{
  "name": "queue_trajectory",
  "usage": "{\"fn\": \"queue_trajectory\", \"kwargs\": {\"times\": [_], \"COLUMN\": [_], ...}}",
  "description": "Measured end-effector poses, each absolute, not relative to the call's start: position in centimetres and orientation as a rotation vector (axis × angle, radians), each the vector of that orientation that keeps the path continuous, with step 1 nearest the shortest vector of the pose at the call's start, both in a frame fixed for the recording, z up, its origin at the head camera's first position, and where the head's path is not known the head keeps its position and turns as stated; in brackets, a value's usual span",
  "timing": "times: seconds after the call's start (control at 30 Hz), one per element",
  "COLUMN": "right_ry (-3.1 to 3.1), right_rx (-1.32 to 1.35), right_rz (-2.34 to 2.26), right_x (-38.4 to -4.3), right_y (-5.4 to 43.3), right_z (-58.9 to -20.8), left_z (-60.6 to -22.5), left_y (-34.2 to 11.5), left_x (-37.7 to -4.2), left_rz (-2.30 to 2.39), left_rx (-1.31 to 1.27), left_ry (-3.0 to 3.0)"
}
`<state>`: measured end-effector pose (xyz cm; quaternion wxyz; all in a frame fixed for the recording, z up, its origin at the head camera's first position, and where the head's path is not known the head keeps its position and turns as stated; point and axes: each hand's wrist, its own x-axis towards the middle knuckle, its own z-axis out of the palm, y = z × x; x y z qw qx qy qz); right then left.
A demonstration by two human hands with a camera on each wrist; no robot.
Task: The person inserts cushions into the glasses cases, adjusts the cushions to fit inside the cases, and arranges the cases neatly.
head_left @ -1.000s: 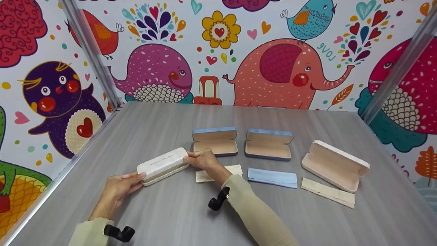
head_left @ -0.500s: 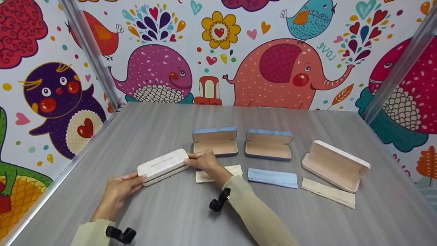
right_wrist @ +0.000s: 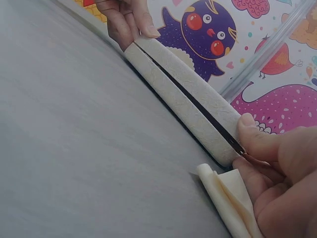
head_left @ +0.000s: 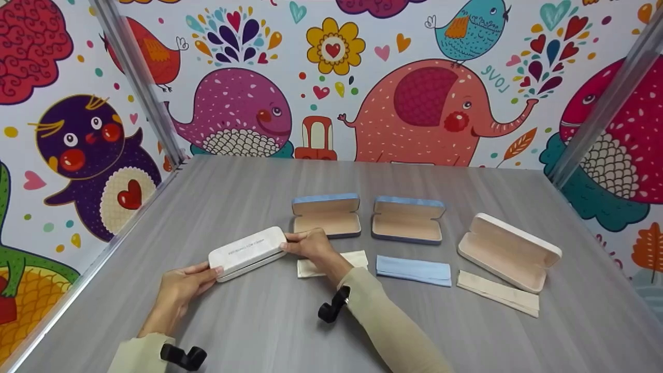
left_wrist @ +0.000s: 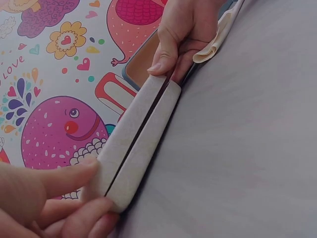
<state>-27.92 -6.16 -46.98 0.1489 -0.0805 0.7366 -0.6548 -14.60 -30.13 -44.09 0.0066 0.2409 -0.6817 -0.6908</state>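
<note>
A white glasses case [head_left: 247,254] with dark lettering on its lid is held at both ends at the left of the table. A narrow dark gap [left_wrist: 143,130] runs between its lid and base, so the lid is nearly down. My left hand [head_left: 181,285] pinches the left end, thumb on the lid and fingers below. At the right end my right hand [head_left: 312,244] grips it the same way, as the right wrist view shows. Under the right forearm lies a folded cream cloth [head_left: 355,259], partly hidden.
Two blue glasses cases [head_left: 327,223] [head_left: 407,227] stand with lids up behind the hands. A white case [head_left: 505,254] lies with its lid up at the right. In front are a blue cloth [head_left: 413,270] and a second cream cloth [head_left: 498,293]. A patterned wall [head_left: 331,103] encloses the table.
The white case's lid has come down, and the gap between lid and base has narrowed. Both hands have stayed almost in place at its ends.
</note>
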Motion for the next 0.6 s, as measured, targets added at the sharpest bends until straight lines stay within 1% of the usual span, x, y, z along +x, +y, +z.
{"fn": "queue_trajectory", "kwargs": {"times": [0.6], "right_ry": [2.123], "right_rx": [-0.142], "right_rz": [-1.866], "right_x": [-27.9], "right_y": [-6.2], "right_z": [-46.67], "left_z": [-44.35], "left_y": [-30.54], "left_x": [-14.64], "left_rz": [-2.148], "left_rx": [0.754], "left_ry": [-2.174]}}
